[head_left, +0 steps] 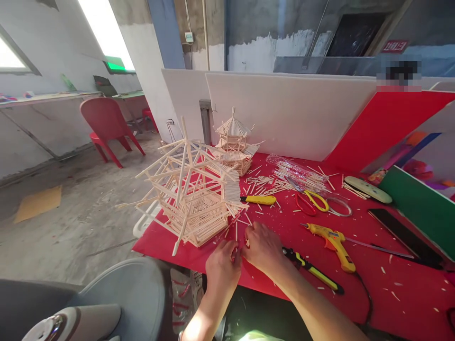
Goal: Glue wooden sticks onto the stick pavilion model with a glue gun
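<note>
My left hand (pixel 223 266) is closed near the table's front edge, its fingertips at the lower end of a thin wooden stick (pixel 236 231). Close beside it, my right hand (pixel 262 245) is curled in a pinch, with a short pale stick end (pixel 248 243) showing at its fingers. Just left of both hands stands a large open framework of wooden sticks (pixel 199 199), with an unfilled roof frame and a layered base. A smaller stick pagoda (pixel 233 144) with slatted roofs stands behind it.
On the red table (pixel 362 293) are a yellow cutter knife (pixel 261 200), a glue gun (pixel 332 241), black-and-yellow pliers (pixel 314 271), scissors (pixel 314 200), a bag of sticks (pixel 298 173) and a dark phone-like slab (pixel 401 232). A grey round stool (pixel 138 293) stands at lower left.
</note>
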`<action>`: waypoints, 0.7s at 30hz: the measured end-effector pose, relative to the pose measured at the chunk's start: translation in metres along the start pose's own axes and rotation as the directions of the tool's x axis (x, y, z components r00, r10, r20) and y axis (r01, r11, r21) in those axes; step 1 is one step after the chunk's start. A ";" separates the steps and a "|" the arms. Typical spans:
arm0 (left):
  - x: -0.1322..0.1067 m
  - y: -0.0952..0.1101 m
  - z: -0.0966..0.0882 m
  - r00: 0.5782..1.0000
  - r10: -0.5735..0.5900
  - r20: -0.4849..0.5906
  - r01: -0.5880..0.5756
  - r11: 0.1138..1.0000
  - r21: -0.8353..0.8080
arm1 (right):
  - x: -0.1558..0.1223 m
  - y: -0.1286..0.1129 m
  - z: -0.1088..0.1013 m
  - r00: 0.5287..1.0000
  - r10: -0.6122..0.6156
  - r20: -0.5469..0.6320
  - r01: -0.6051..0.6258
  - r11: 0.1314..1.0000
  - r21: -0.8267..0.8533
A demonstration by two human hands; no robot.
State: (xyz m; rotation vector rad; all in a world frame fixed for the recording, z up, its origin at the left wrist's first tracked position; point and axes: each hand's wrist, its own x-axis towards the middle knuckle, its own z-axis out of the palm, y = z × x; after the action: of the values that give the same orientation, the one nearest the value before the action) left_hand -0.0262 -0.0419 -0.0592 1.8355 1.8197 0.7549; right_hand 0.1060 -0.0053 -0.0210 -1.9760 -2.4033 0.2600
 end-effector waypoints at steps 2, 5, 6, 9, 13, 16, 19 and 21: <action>0.000 0.000 0.000 1.000 -0.004 -0.019 0.003 0.998 -0.058 | 0.000 0.001 -0.002 1.000 -0.021 -0.003 0.021 1.000 0.006; 0.001 -0.001 0.000 0.999 -0.009 -0.042 0.004 0.992 -0.124 | 0.001 0.004 -0.001 0.998 -0.061 -0.004 0.061 0.998 0.026; 0.001 -0.001 0.000 0.999 -0.009 -0.043 0.004 0.993 -0.118 | 0.001 0.005 0.000 0.997 -0.072 -0.005 0.072 0.997 0.036; 0.001 0.000 -0.001 0.999 -0.001 -0.045 -0.003 0.996 -0.094 | 0.002 0.008 0.004 0.995 -0.098 -0.022 0.100 0.992 0.083; 0.002 0.000 -0.002 0.995 -0.045 -0.092 0.024 0.975 -0.222 | 0.005 0.011 0.008 0.986 -0.135 -0.094 0.152 0.966 0.209; 0.004 0.001 -0.002 0.977 -0.151 -0.152 0.069 0.892 -0.446 | 0.008 0.017 0.010 0.980 -0.114 -0.165 0.167 0.919 0.357; 0.008 0.005 0.001 0.953 -0.267 -0.144 0.110 0.746 -0.656 | 0.012 0.025 0.014 0.976 -0.087 -0.198 0.182 0.825 0.536; 0.012 0.009 0.004 0.950 -0.307 -0.066 0.152 0.633 -0.759 | 0.013 0.029 0.018 0.975 -0.093 -0.201 0.204 0.736 0.645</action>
State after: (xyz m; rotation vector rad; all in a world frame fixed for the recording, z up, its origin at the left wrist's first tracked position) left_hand -0.0169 -0.0300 -0.0557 0.9821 1.4530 1.3623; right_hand 0.1291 0.0105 -0.0443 -1.4045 -1.9515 0.7958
